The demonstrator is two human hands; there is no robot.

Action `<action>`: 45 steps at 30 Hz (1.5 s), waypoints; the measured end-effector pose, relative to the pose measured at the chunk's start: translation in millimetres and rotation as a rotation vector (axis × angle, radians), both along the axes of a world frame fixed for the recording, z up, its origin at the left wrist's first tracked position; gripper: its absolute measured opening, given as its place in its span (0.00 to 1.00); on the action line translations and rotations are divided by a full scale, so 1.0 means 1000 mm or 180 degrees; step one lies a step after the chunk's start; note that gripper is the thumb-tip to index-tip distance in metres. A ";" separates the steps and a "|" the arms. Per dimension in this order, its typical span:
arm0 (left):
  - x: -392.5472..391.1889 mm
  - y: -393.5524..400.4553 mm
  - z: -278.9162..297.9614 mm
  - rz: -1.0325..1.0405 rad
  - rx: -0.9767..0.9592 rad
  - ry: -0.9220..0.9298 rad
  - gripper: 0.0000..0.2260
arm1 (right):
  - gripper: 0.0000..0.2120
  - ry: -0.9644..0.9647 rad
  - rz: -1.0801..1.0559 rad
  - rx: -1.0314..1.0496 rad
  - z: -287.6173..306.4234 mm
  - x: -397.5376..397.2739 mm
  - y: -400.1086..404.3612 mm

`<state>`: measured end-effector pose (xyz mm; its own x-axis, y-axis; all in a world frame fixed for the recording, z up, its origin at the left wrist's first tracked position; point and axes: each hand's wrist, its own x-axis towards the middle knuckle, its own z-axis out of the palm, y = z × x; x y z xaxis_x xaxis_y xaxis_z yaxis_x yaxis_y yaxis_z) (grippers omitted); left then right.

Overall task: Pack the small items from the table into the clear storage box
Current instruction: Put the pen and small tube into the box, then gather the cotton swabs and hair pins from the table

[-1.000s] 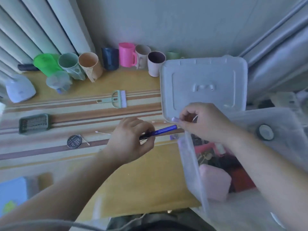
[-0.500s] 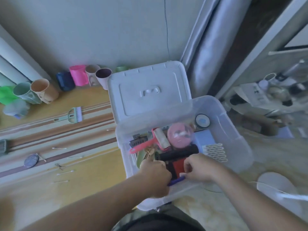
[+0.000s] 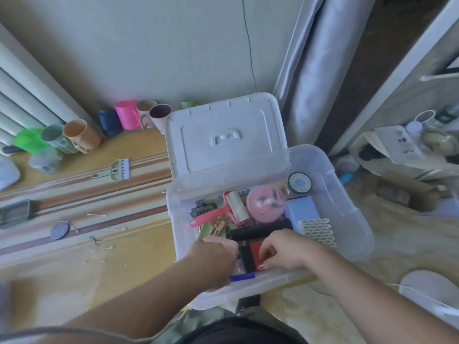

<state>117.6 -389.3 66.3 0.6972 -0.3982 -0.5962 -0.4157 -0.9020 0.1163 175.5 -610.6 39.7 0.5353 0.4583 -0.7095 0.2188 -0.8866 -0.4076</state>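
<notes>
The clear storage box (image 3: 347, 194) stands open right of the table, its white lid (image 3: 223, 135) lying behind it. Inside are a pink lint roller (image 3: 236, 207), a pink round case (image 3: 265, 203), a black cylinder (image 3: 258, 230), a blue box (image 3: 301, 211) and a red item (image 3: 257, 247). My left hand (image 3: 213, 259) is low inside the box by its front wall, shut on a blue pen (image 3: 242, 277) that pokes out to the right. My right hand (image 3: 280, 249) hovers over the red item with loosely curled fingers, clear of the pen.
On the table lie a green comb brush (image 3: 116, 170), several cotton swabs (image 3: 96, 215), a round disc (image 3: 59, 229) and a dark tray (image 3: 15, 213). Cups (image 3: 82, 135) line the back wall. A curtain (image 3: 305, 70) and a cluttered shelf (image 3: 397, 145) stand to the right.
Both hands carried the blue pen from above the table into the box and down to its front wall. My right hand has let go of the pen's end.
</notes>
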 end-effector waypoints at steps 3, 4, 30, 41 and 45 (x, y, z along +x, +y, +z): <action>0.003 0.009 0.006 -0.0115 -0.0159 -0.0031 0.09 | 0.14 -0.0233 -0.0161 0.0044 0.000 0.007 0.005; 0.006 0.014 0.009 -0.0136 -0.0301 -0.0135 0.10 | 0.14 -0.0352 -0.0192 0.0091 0.001 0.009 0.009; -0.001 0.436 -0.117 0.2735 -0.0468 -0.0728 0.13 | 0.23 -0.1357 0.1043 -0.1411 -0.066 0.127 0.408; 0.046 0.469 -0.159 0.2314 0.0107 -0.0331 0.18 | 0.19 -0.1451 0.1153 -0.1547 -0.119 0.126 0.418; 0.050 0.468 -0.168 0.2117 0.0365 -0.0290 0.10 | 0.18 -0.1517 0.1378 -0.1136 -0.117 0.109 0.430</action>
<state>167.6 79.1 -102.1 0.8212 0.1949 -0.5364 0.2281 -0.9736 -0.0046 284.9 -180.3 -77.6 0.6464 0.4832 -0.5905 0.6607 -0.7416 0.1164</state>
